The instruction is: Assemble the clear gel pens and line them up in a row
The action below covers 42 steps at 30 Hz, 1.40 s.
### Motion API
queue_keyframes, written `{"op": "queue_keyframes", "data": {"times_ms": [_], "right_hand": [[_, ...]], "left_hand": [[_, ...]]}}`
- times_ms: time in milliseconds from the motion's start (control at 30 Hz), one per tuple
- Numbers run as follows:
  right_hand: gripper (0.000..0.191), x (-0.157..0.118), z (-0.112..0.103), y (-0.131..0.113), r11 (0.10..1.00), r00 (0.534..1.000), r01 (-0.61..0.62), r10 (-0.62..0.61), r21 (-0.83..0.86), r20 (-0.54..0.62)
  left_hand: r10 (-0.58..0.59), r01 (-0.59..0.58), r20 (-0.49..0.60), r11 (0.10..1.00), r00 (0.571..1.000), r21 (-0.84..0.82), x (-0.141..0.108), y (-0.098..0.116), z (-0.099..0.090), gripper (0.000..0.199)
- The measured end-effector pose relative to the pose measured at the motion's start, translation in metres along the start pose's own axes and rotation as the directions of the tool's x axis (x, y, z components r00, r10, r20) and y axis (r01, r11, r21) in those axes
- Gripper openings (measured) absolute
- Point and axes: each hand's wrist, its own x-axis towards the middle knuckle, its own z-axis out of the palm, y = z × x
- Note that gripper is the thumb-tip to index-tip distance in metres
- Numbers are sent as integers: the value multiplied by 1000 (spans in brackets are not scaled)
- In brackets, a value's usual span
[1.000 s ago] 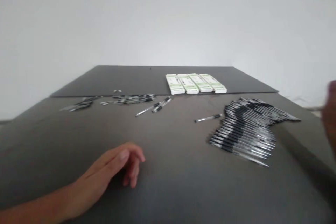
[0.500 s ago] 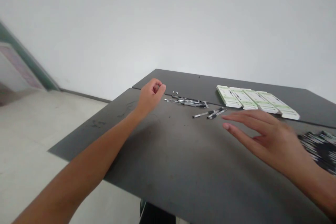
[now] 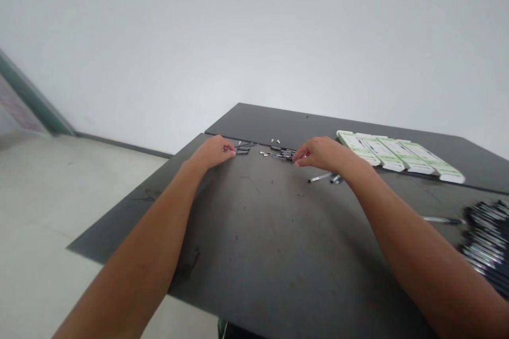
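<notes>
My left hand (image 3: 214, 151) is at the far left of the dark table, fingers curled and closed at the near ends of a few black-and-clear pens (image 3: 243, 149). The pens stick out to the right of its fingertips. My right hand (image 3: 320, 153) reaches to the right end of a small pile of pens (image 3: 281, 153). Its thumb and fingers are bent together over the pen ends, which they partly hide. Two small pale tips (image 3: 275, 141) lie just behind the pile. Under my right wrist are loose pens (image 3: 319, 177), partly covered.
Flattened green-and-white cartons (image 3: 400, 154) lie at the back right of the table (image 3: 278, 254). A large heap of pens (image 3: 487, 241) is at the right edge, with a single pen (image 3: 442, 220) beside it. A white wall (image 3: 254, 37) stands behind.
My right hand has moved left and away from me to the pen pile, its fingers closing from spread. My left hand has lowered slightly to the left, beside pens. The view has shifted a little.
</notes>
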Motion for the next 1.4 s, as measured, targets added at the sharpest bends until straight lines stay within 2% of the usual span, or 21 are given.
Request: {"op": "queue_keyframes", "data": {"times_ms": [200,333,433,633,833,967,1100,1233,1300,1400], "right_hand": [[16,4,5,25,996,996,-70,73,-52,58],[26,2,7,35,991,982,-104,117,-89,151],[25,1,8,40,988,973,-116,134,-103,190],[30,3,8,50,986,979,-114,132,-118,155],[28,3,13,56,989,973,-108,127,-104,192],[28,2,13,56,992,979,-97,110,-80,174],[22,-1,4,50,997,995,-66,69,-46,77],[22,-6,-13,28,997,997,72,-72,-20,-6],[22,-10,-21,12,989,989,150,-150,-10,-17],[24,-18,-31,-12,975,975,224,-224,-2,-9]], "left_hand": [[29,-27,-125,999,992,17,1,16,-2,28],[77,-75,-150,997,986,17,1,25,-4,29],[93,-91,-168,996,981,19,1,28,-4,31],[98,-95,-202,995,974,23,4,27,-3,32],[103,-103,-219,995,970,12,4,27,-2,32],[118,-121,-234,993,965,2,3,28,-4,30],[140,-151,-268,988,953,-21,3,40,-5,28],[191,-223,-347,973,918,-53,-1,71,1,37],[268,-302,-330,951,905,-58,-5,90,5,44],[386,-406,-219,912,896,-51,-14,114,9,43]]}}
